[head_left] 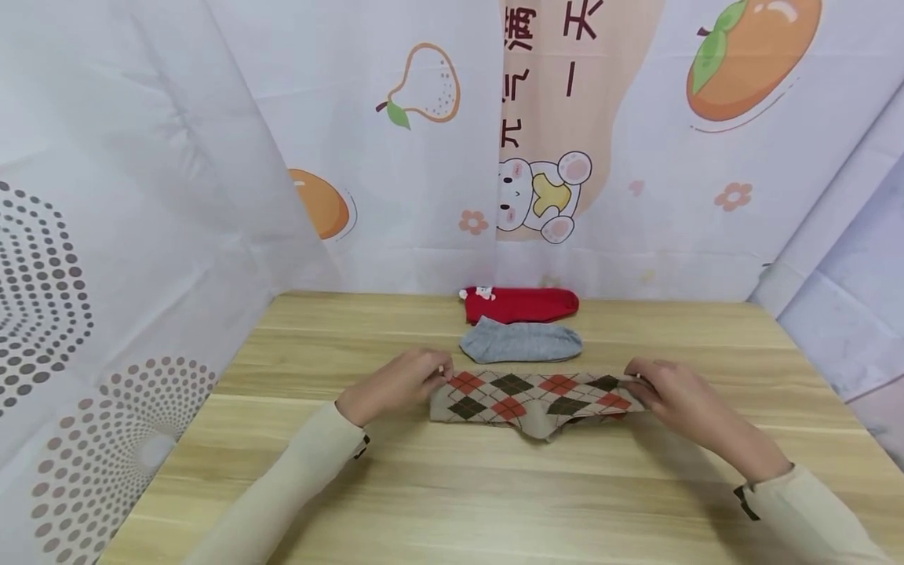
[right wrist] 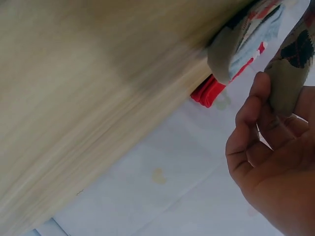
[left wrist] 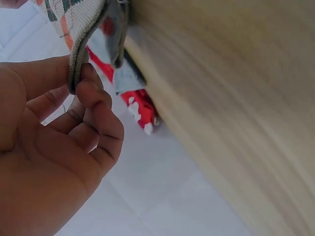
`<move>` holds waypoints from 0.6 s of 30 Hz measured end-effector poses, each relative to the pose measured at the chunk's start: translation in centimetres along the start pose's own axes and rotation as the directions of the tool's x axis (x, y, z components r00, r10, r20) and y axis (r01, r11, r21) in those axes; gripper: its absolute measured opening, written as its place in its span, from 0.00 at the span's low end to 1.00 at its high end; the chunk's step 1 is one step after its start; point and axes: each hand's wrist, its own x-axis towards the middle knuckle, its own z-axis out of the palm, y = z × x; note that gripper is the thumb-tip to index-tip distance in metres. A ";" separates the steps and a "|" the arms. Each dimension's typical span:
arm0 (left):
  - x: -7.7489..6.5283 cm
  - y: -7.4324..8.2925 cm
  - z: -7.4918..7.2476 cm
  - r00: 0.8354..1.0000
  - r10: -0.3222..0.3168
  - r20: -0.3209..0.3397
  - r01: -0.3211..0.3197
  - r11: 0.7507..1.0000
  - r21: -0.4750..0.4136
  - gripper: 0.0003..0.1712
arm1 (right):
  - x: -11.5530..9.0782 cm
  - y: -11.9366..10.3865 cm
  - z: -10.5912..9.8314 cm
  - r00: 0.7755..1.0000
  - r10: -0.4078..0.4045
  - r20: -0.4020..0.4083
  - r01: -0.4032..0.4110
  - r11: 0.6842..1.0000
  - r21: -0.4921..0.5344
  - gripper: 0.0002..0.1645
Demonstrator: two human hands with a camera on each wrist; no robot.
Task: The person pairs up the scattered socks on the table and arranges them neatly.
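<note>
A beige argyle sock (head_left: 526, 392) with red and dark green diamonds stretches sideways between both hands, its heel bulging toward the front. At the ribbed cuff (left wrist: 78, 54), my left hand (head_left: 399, 384) pinches the edge between thumb and fingers. My right hand (head_left: 685, 400) pinches the plain beige toe end (right wrist: 285, 91). Below that held end, the right wrist view shows another beige end (right wrist: 221, 56) close over the table. Just behind the argyle sock, a grey ankle sock (head_left: 523, 343) lies flat.
A red sock (head_left: 526, 304) with a white figure at its cuff lies behind the grey one, near the back edge of the wooden table (head_left: 452, 502). White printed curtains (head_left: 339, 102) hang along the back and sides.
</note>
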 end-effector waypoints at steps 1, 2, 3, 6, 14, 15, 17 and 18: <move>0.1 -0.1 0.2 1.000 0.003 0.003 -0.003 1.000 0.005 0.06 | 0.0 0.1 0.1 1.000 0.004 0.003 -0.004 1.000 -0.007 0.13; 0.2 -0.2 0.3 1.000 0.006 0.006 -0.006 1.000 0.012 0.06 | 0.0 0.1 0.2 1.000 0.009 0.008 -0.009 1.000 -0.016 0.13; 0.3 -0.2 0.5 1.000 0.008 0.008 -0.008 1.000 0.019 0.06 | 0.0 0.1 0.4 1.000 0.017 0.017 -0.017 1.000 -0.025 0.12; 0.4 -0.3 1.1 1.000 0.011 0.018 -0.012 0.999 0.051 0.05 | 0.0 0.2 0.8 0.997 0.045 0.055 -0.042 0.998 -0.055 0.12; 0.2 -0.3 2.3 0.999 0.043 0.019 -0.046 0.980 0.196 0.06 | 0.0 0.3 1.2 0.980 0.090 0.179 -0.087 0.996 -0.029 0.10; 0.1 -0.1 2.4 0.999 0.040 0.010 -0.042 0.975 0.219 0.06 | 0.0 0.3 1.1 0.978 0.104 0.184 -0.103 0.995 -0.012 0.07; -0.3 0.4 2.5 0.999 0.045 -0.019 -0.038 0.959 0.282 0.09 | 0.0 0.5 0.6 0.973 0.139 0.184 -0.146 0.989 0.026 0.04; -0.6 0.7 2.5 0.998 0.047 -0.033 -0.034 0.948 0.315 0.10 | 0.0 0.6 0.4 0.971 0.155 0.184 -0.165 0.985 0.044 0.03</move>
